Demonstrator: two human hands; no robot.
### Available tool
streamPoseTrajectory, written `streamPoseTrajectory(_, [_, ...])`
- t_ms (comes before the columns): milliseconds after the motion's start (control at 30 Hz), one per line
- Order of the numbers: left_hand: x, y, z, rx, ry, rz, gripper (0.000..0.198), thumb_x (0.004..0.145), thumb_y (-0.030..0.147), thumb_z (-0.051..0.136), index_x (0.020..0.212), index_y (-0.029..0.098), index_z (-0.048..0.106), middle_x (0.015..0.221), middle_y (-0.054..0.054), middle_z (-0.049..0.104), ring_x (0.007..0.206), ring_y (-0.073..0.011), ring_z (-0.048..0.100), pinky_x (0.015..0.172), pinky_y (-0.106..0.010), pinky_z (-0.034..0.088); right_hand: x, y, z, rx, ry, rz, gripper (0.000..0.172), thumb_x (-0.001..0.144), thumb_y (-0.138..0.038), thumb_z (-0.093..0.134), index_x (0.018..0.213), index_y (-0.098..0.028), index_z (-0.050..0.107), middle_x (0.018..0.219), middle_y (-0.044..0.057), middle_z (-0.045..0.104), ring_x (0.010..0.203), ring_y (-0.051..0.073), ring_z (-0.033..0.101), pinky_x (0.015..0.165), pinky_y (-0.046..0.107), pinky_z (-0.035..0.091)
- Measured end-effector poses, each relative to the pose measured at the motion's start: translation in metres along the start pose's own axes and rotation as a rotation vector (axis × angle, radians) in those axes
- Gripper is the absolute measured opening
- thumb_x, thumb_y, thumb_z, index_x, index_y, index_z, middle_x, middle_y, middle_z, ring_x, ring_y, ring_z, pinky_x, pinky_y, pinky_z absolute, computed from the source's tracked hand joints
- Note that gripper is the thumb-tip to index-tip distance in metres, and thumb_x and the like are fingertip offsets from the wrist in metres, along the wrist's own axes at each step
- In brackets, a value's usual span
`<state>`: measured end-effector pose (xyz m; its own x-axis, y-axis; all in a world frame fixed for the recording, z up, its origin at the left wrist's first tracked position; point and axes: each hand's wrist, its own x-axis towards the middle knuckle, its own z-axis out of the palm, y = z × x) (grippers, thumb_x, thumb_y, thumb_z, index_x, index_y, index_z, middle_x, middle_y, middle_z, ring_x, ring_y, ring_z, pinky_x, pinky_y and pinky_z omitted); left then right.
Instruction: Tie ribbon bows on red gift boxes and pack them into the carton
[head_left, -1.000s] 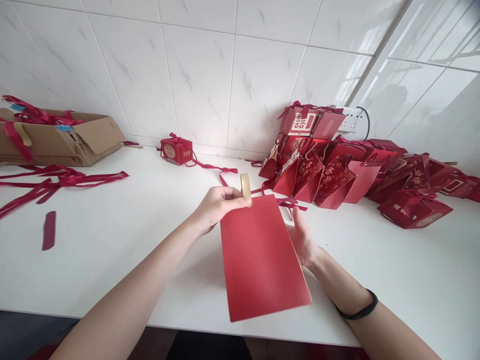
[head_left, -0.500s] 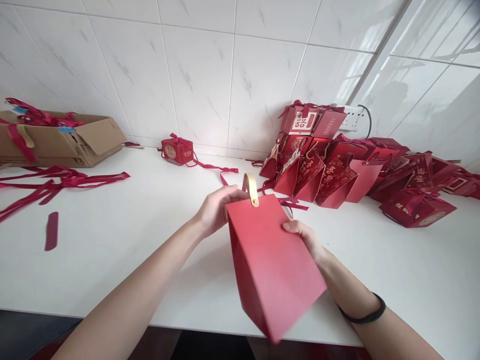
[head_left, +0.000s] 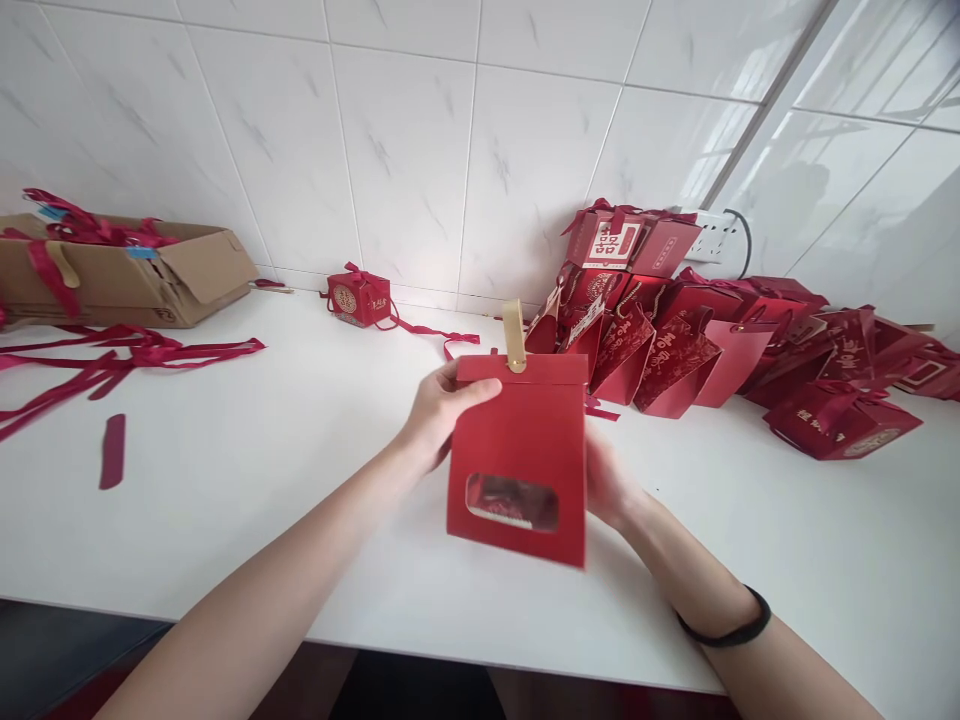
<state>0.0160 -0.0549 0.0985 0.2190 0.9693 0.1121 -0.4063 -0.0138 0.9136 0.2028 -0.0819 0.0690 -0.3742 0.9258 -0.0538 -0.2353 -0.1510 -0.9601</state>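
left hand [head_left: 439, 415]: pinching red bag [head_left: 517, 460] top corner
right hand [head_left: 604, 480]: behind bag, grip unclear
bag: upright, window facing camera, above white table [head_left: 262, 500]

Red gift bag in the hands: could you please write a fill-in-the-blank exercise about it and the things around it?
1. The left hand grips the red gift bag near its ____ edge.
2. The bag's clear window is in the ____ half of its front.
3. The right hand, partly behind the bag, has a ____ band on its wrist.
4. The cardboard box lies on the white counter, far to the person's ____.
Missing words: top; lower; black; left.
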Motion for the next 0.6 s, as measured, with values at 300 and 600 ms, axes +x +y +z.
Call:
streamPoseTrajectory(300, [0.002,0.006,0.0,0.068,0.247,-0.156,0.02,0.06,0.025,0.07,0.069,0.017,0.055,0.064,0.0,0.063,0.054,-0.0159,0.058,0.052,-0.026,0.043,-0.004,-0.005,0.0,0.043,0.073,0.015,0.026,0.079,-0.04,0.062,0.098,-0.023,0.064,0.092,0.001,0.07,0.076,0.017,0.066,0.067,0.029,0.051])
streamPoseTrajectory(600, [0.007,-0.009,-0.003,0.07,0.022,-0.544,0.011,0.063,0.025,0.055,0.064,0.014,0.056,0.064,-0.006,0.059,0.053,-0.0153,0.053,0.047,-0.025,0.037,-0.007,-0.008,0.002,0.222,0.082,0.297,0.035,0.08,-0.052,0.051,0.085,-0.019,0.061,0.072,0.005,0.067,0.063,0.018,0.063,0.058,0.029,0.051])
